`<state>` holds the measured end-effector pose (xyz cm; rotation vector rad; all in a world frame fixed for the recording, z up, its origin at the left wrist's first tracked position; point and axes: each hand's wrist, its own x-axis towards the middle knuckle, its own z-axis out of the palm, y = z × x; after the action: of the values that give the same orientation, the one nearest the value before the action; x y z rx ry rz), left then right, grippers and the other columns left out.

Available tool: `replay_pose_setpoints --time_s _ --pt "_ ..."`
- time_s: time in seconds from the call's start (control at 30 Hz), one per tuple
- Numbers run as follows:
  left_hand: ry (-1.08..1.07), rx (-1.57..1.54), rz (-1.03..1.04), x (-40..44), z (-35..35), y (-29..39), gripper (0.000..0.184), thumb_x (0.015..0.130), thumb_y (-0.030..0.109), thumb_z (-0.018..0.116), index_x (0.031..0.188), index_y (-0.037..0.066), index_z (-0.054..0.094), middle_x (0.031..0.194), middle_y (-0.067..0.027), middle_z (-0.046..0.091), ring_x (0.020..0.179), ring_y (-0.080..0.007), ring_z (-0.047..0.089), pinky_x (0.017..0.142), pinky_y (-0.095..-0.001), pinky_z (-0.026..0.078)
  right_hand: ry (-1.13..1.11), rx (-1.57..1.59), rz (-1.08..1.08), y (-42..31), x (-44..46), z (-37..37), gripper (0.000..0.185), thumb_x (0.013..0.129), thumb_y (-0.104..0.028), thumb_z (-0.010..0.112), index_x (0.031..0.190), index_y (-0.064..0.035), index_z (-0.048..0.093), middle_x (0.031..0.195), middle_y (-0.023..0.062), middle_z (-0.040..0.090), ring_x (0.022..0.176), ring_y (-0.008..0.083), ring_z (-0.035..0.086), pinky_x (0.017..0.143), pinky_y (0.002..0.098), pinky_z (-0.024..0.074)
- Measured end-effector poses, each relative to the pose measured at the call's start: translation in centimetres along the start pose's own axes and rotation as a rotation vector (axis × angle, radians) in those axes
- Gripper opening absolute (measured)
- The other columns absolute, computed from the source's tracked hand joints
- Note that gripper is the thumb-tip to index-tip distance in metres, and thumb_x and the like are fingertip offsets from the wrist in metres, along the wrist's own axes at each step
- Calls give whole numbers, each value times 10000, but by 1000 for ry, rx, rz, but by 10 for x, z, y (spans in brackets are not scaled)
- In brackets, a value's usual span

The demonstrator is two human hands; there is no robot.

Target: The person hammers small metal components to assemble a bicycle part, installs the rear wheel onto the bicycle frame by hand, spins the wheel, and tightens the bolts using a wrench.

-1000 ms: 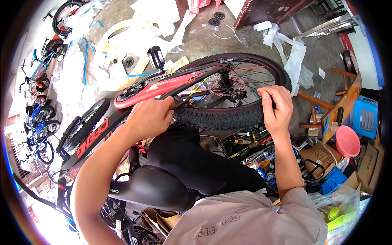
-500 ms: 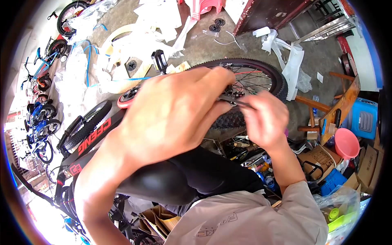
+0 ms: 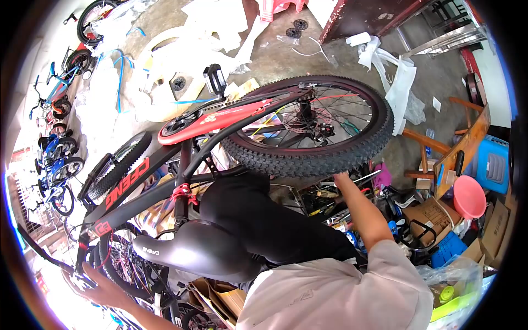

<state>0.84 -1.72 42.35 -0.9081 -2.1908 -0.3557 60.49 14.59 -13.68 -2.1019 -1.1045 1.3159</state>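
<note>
A black and red bicycle (image 3: 129,184) lies tilted on its side before me. Its rear wheel (image 3: 258,160), with knobby tire, spokes and disc rotor, is at upper middle, and the black saddle (image 3: 192,250) is by my legs. At lower left my left hand (image 3: 102,289) is at the handlebar (image 3: 55,263), thumb and fingers curled about it near the stem. My right hand (image 3: 342,179) reaches under the near edge of the rear tire. Most of it is hidden there, so its fingers and anything in them do not show.
Tools and parts (image 3: 324,201) lie heaped below the wheel. To the right are a wooden stool (image 3: 465,151), a pink basin (image 3: 468,197) and a cardboard box (image 3: 432,220). White wrapping sheets (image 3: 214,22) cover floor at the back; small bikes (image 3: 60,159) line the left.
My hands were together over the rear wheel, at a small dark metal piece. They have parted: the left moved down-left to the handlebar, the right down beneath the tire.
</note>
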Motion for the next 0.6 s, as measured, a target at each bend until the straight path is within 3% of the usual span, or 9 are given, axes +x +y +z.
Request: replay_pose_setpoints --time_s 0.03,0.07,0.17,0.2,0.27,0.37,0.47,0.5,0.6 --pt "100 265 40 -4 -7 -41 788 950 538 676 1485 1 461 1463 -235 505 1349 -368 505 1134 -492 426 -17 -160 -32 -8 8 7 378 1013 -282 515 1353 -130 577 1327 61 631 1213 265 593 1013 477 477" --pt "156 508 93 -4 -17 -73 783 930 504 726 1401 -87 523 1412 -242 555 1341 -363 513 1134 -455 415 -30 -287 -63 -14 14 9 371 1014 -283 511 1346 -132 581 1319 61 636 1209 265 597 1009 477 479" --pt "5 869 -47 -36 -52 -197 1010 904 664 660 1501 -100 375 1506 -278 436 1381 -392 469 1145 -496 413 -90 -563 -140 -24 28 12 353 1018 -286 502 1324 -139 595 1296 62 648 1197 266 609 997 480 484" --pt "6 871 -50 -49 -58 -218 1010 904 664 660 1501 -100 375 1506 -278 436 1381 -392 469 1145 -496 413 -111 -650 -169 -30 30 11 347 1019 -287 499 1317 -141 600 1288 62 652 1193 266 613 994 481 485" --pt "-186 631 -418 -78 -65 -255 1126 842 705 704 1537 -90 314 1515 -288 419 1374 -396 474 1137 -494 422 -168 -788 -213 -33 32 8 337 1022 -289 492 1302 -145 609 1273 63 660 1185 266 621 986 482 489" --pt "-215 548 -501 -123 -47 -343 1214 812 702 737 1572 -82 206 1526 -291 399 1355 -400 490 1133 -480 426 -251 -975 -276 -37 35 4 324 1025 -292 483 1280 -151 623 1250 64 673 1173 267 633 974 485 494" --pt "-421 245 -865 -130 -27 -353 1269 794 611 807 1578 -84 91 1556 -277 364 1288 -392 549 1101 -461 465 -334 -1135 -341 -37 33 -3 314 1029 -295 473 1258 -158 637 1228 65 685 1161 267 645 962 487 499" --pt "-422 241 -863 -134 -18 -354 1269 794 611 807 1578 -84 91 1556 -277 364 1288 -392 549 1101 -461 465 -359 -1186 -366 -37 32 -6 312 1030 -296 470 1251 -160 642 1220 66 689 1157 267 649 958 488 500" --pt "-272 222 -653 -139 2 -353 985 861 463 818 1537 -47 316 1332 -209 612 1101 -295 657 906 -368 568 -432 -1310 -428 -33 28 -15 307 1033 -299 460 1229 -167 656 1197 67 702 1145 268 661 946 490 505"
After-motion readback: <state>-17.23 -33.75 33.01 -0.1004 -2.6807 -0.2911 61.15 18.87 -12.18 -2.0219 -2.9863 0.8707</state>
